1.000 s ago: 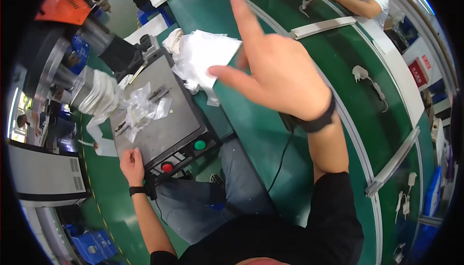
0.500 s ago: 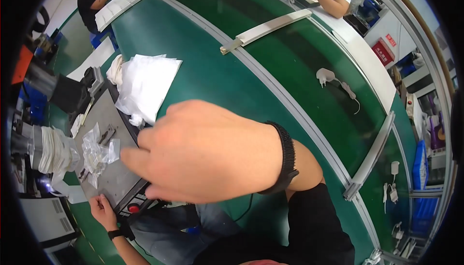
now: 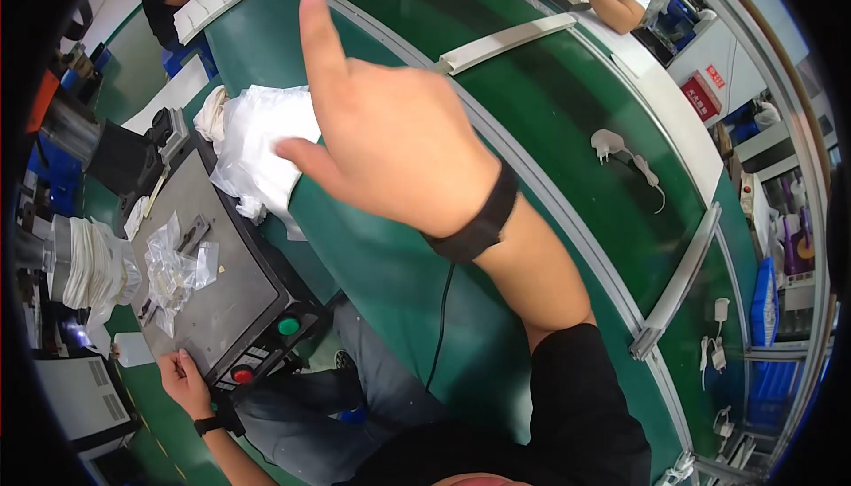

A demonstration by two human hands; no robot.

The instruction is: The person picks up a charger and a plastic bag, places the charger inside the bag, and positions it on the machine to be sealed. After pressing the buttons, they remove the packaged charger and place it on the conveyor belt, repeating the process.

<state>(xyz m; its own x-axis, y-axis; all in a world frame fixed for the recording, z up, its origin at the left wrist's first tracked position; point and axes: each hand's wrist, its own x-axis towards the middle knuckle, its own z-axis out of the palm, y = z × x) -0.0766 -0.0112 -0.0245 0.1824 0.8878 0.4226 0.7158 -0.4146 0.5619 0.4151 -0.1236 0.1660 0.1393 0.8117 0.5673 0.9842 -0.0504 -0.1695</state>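
My right hand (image 3: pixel 403 140) is raised over the green workbench, its index finger stretched out and its thumb apart. The other fingers are hidden behind the hand, and no held thing shows. Behind the thumb lies a pile of white plastic bags (image 3: pixel 257 136). My left hand (image 3: pixel 184 381) is at the near corner of a machine's grey metal plate (image 3: pixel 230 295), fingers loosely bent and apart, with nothing visible in them. On the plate lie crumpled clear plastic bags (image 3: pixel 170 264) and a small metal bracket (image 3: pixel 193 233).
The machine's front carries a green button (image 3: pixel 288 325) and a red button (image 3: pixel 242 373). Beyond a metal rail, a dark green conveyor belt holds a white plug adapter with cable (image 3: pixel 608 143). White bars (image 3: pixel 510 43) cross the belt. Two people work at the far side.
My right hand has swung up and away from the machine, its index finger now stretched out, uncovering the plate's front and green button. My left hand has hardly moved.
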